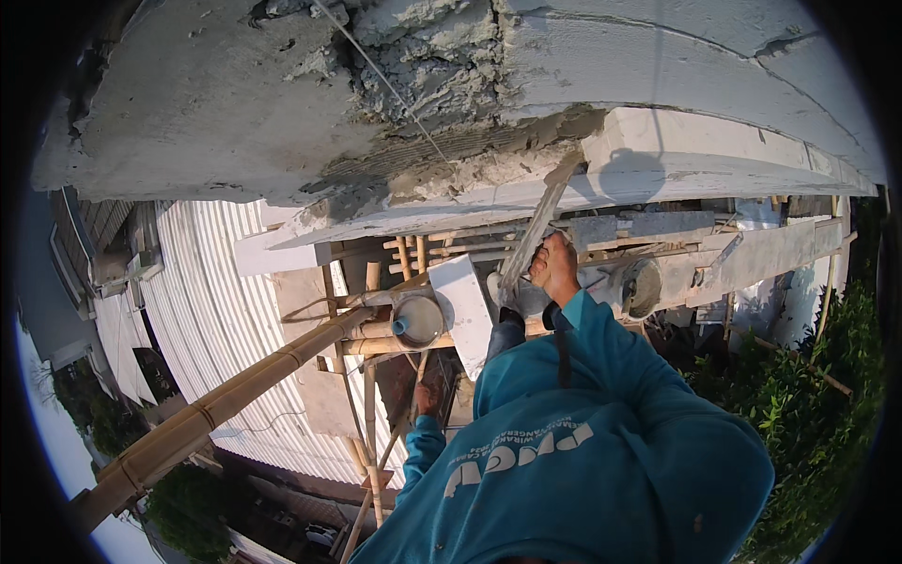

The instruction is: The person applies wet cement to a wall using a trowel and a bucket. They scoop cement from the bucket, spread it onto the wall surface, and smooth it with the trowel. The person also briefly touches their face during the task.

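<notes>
My right hand (pixel 554 263) is closed around a long, mortar-smeared strip (pixel 540 216), which slants up to the white wall ledge (pixel 693 141). A band of rough wet-looking mortar (pixel 442 174) runs along that ledge, below the cracked, patchy grey wall surface (pixel 235 113). My left hand (pixel 427 398), lower and to the left, grips an upright bamboo pole (pixel 421 368) beside my body. Above it, a bucket (pixel 423 321) with a small blue cup (pixel 401 324) sits on the bamboo scaffold, next to a white board (pixel 456 301).
A long bamboo pole (pixel 188 423) crosses the left. Another bucket (pixel 642 287) stands right of my right hand, beside scaffold planks (pixel 780 263). Corrugated white roofing (pixel 202 310) lies below at left, with trees (pixel 799 414) below at right.
</notes>
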`<state>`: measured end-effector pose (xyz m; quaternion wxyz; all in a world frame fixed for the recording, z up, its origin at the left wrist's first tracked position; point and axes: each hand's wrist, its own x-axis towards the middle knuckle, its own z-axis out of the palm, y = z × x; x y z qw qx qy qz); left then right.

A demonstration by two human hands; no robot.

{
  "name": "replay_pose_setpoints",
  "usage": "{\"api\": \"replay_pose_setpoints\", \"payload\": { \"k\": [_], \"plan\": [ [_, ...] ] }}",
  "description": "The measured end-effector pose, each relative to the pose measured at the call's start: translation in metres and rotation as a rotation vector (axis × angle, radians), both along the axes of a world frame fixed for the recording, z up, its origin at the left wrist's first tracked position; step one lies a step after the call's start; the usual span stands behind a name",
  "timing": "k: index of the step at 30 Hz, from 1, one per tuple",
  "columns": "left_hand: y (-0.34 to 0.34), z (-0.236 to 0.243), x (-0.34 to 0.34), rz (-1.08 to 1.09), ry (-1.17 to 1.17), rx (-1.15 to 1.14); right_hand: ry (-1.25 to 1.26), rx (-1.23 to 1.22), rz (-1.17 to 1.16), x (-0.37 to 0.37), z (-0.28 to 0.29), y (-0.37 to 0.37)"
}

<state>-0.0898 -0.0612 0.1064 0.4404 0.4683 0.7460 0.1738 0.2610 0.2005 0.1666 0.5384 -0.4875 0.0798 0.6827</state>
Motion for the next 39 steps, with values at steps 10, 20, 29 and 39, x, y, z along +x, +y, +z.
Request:
{"api": "replay_pose_setpoints", "payload": {
  "k": [10,20,29,39],
  "plan": [
    [0.01,0.016,-0.03,-0.033,-0.085,-0.044,-0.094,0.048,-0.439,-0.04,0.019,0.125],
    [0.012,0.001,-0.061,-0.202,0.025,-0.188,-0.086,0.018,-0.155,-0.063,0.017,0.068],
    [0.061,0.026,-0.045,-0.115,-0.086,-0.164,-0.002,0.106,-0.404,-0.061,-0.019,0.116],
    [0.042,0.01,-0.082,-0.143,-0.02,-0.255,0.003,-0.036,-0.108,-0.105,0.013,0.075]
  ]
}}
